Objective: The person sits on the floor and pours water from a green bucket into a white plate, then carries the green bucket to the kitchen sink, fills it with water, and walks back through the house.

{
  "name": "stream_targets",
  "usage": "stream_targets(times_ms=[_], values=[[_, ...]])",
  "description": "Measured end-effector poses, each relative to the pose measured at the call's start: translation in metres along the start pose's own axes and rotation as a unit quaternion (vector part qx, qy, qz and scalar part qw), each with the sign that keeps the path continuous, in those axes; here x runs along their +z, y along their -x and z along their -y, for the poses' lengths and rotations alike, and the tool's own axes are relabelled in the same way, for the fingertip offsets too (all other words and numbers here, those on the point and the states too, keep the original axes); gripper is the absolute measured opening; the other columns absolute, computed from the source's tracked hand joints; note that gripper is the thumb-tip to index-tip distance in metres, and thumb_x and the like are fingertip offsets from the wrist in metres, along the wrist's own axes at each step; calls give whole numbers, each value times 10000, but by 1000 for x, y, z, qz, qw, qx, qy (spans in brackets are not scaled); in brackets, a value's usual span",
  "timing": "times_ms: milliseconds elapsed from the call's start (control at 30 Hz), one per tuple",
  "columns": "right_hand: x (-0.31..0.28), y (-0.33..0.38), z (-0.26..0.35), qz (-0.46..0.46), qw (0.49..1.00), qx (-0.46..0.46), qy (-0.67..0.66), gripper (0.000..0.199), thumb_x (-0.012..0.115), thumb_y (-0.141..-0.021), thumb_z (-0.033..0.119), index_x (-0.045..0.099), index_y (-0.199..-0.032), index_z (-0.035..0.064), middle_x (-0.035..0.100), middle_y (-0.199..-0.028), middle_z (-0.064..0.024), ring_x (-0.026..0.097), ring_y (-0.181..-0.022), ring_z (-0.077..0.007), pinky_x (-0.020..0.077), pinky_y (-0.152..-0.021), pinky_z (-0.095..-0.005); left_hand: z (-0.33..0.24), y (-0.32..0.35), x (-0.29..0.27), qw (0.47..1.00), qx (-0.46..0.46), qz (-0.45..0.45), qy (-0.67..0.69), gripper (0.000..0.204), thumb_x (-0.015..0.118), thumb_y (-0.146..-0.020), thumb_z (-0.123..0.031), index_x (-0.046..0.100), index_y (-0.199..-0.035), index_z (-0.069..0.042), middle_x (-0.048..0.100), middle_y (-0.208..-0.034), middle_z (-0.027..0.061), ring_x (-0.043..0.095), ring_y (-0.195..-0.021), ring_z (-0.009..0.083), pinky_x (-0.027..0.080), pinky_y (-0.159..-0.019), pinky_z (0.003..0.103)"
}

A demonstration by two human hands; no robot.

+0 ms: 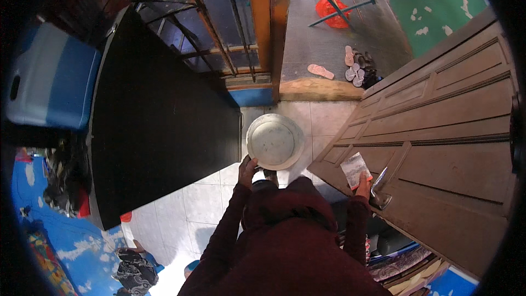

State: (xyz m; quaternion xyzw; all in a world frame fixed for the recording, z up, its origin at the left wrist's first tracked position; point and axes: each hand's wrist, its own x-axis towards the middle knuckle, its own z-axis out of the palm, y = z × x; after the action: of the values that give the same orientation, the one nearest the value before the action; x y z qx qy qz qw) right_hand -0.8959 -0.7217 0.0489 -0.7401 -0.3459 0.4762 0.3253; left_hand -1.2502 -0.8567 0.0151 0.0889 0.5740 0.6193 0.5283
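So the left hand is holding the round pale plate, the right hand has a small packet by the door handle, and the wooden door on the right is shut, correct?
Not quite: the wooden door stands open, swung inward, with the step and sandals showing through the doorway in the head view. The left hand does hold the round pale plate, and the right hand holds a small packet beside the door handle.

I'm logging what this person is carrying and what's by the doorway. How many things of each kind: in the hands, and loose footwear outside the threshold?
Round pale plate, held at its rim by the left hand: 1
Small printed packet, held in the right hand: 1
Sandals outside the threshold: about 5, the pile is hard to separate
Total: about 7
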Motion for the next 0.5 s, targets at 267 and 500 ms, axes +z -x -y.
stream_targets(times_ms=[267,500], values=[[66,-52,-37,13,938,151,-311,437,538,-812,439,512,-1098,109,565,-934,-57,540,-761,-176,487,-667,-356,-22,-53,22,998,-27,56,-12,568,565,-793,-402,464,-1176,6,539,-1060,102,536,-934,183,436,-808,313],[168,-185,-110,-16,881,295,-370,439,599,-769,487,442,-981,136,470,-853,-82,484,-706,-251,438,-537,-423,-22,-110,53,992,-38,110,-56,672,586,-772,-432,415,-1231,28,530,-1107,115,549,-944,199,426,-844,303]])
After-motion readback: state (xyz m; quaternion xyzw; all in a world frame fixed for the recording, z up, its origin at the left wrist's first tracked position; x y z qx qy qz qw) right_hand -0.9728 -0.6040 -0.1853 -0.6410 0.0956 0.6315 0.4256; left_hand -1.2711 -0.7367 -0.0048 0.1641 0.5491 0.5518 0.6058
